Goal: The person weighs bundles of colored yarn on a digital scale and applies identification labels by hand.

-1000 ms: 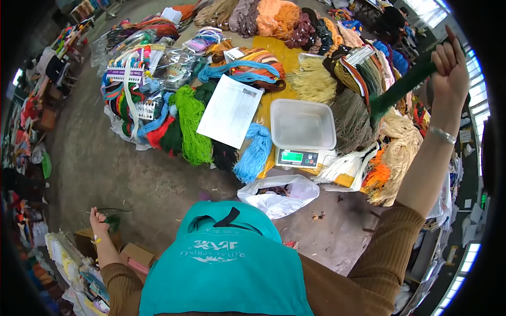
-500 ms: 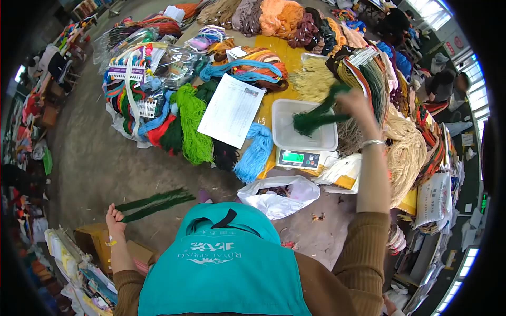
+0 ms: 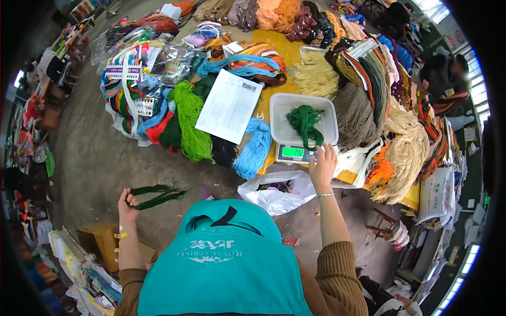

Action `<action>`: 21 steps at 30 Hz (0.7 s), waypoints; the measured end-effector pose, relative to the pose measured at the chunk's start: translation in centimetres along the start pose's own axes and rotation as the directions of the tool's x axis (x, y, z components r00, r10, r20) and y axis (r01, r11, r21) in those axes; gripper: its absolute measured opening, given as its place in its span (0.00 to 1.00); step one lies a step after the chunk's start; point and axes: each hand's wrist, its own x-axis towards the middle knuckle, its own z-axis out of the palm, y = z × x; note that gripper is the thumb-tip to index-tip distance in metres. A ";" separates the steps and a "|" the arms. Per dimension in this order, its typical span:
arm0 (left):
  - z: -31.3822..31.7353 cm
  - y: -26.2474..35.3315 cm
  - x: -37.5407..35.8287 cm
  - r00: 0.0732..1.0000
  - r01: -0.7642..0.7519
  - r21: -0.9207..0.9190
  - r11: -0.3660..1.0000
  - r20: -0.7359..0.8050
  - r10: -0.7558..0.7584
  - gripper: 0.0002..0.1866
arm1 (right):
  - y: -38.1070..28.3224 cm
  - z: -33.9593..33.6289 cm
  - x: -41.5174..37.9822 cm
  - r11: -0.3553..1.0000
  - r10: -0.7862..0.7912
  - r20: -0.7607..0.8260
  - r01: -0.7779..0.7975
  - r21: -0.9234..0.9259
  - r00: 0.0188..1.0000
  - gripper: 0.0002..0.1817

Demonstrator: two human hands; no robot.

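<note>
Closed around one end of a dark green yarn hank (image 3: 161,198), my left hand (image 3: 127,205) is out to the left over the floor, and the strands trail off to the right. A second dark green yarn bundle (image 3: 304,122) lies in a clear plastic tub (image 3: 331,100), its tail hanging over the near rim. At that tail, my right hand (image 3: 322,167) has its fingers apart, fingertips right beside the strands. Beneath the tub is a digital scale (image 3: 293,153) with a lit green display.
Left of the tub lie a printed sheet (image 3: 230,108), light blue yarn (image 3: 254,150) and bright green yarn (image 3: 191,124). Grey-brown yarn (image 3: 358,113) and beige yarn (image 3: 403,150) are on the right. A white bag (image 3: 276,197) sits below the scale. Another person (image 3: 445,73) is at far right.
My right hand has put its green yarn into the tub, let go and drawn back to the near rim. The scale display has gone from zero to a reading. My left hand rose slightly.
</note>
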 end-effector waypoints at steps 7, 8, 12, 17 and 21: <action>0.2 0.0 0.9 0.995 0.035 0.011 0.999 0.090 -0.036 0.11 | 0.9 -0.7 0.4 1.000 -0.006 -0.014 0.006 0.030 1.000 0.26; 0.4 0.0 0.6 0.996 0.031 0.011 0.999 0.089 -0.032 0.11 | 0.9 -0.6 0.6 0.999 -0.007 -0.015 0.007 0.033 1.000 0.26; 1.5 0.1 -1.4 0.993 0.015 0.008 1.000 0.117 -0.016 0.11 | 1.1 0.8 1.5 0.997 -0.082 0.034 0.081 0.007 0.996 0.28; 2.1 0.7 -2.8 0.982 0.010 -0.083 0.997 0.187 0.005 0.12 | 1.1 2.5 2.5 0.981 -0.163 0.054 0.167 -0.095 0.985 0.25; 6.2 0.4 -5.9 0.965 0.018 -0.120 0.993 0.264 0.014 0.15 | 2.1 3.8 3.3 0.965 -0.254 -0.045 0.250 -0.082 0.966 0.15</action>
